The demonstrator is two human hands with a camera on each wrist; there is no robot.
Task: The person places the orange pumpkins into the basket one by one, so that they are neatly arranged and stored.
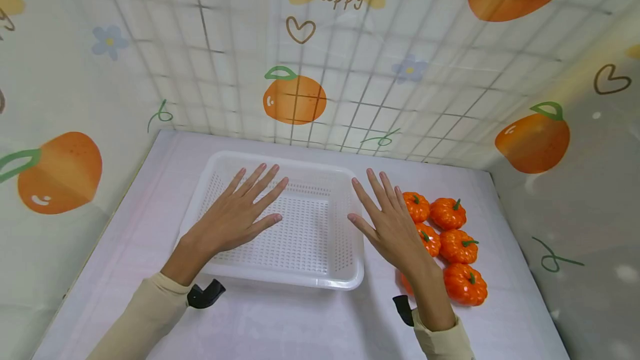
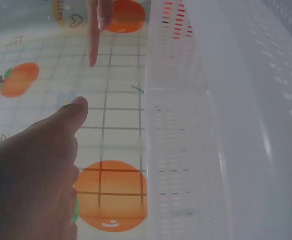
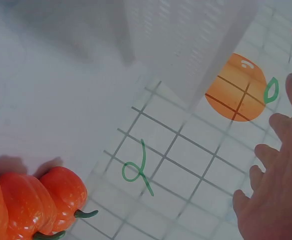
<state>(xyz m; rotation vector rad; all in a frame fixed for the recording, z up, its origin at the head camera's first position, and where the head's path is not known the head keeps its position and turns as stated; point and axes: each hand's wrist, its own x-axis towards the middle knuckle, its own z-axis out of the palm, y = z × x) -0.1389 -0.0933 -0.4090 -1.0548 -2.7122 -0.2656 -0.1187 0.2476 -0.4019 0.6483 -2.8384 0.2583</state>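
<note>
My left hand (image 1: pixel 240 213), fingers spread and straight, hovers over the left half of a white perforated plastic basket (image 1: pixel 345 282). Nothing is in its grasp. The basket holds nothing in the head view. Fingers also spread, my right hand (image 1: pixel 392 226) hangs between the basket's right rim and several glossy orange toy pumpkins (image 1: pixel 458 246) with green stems. It overlaps part of the pumpkin group in the head view and hides some of them. In the right wrist view, pumpkins (image 3: pixel 63 197) lie at the lower left, apart from the right hand (image 3: pixel 280 175).
A pale cloth covers the table (image 1: pixel 280 326). Behind it stands a wire grid (image 1: pixel 350 99) under a curtain printed with oranges, hearts and flowers. Similar printed curtain walls (image 1: pixel 575 210) close in the left and right sides.
</note>
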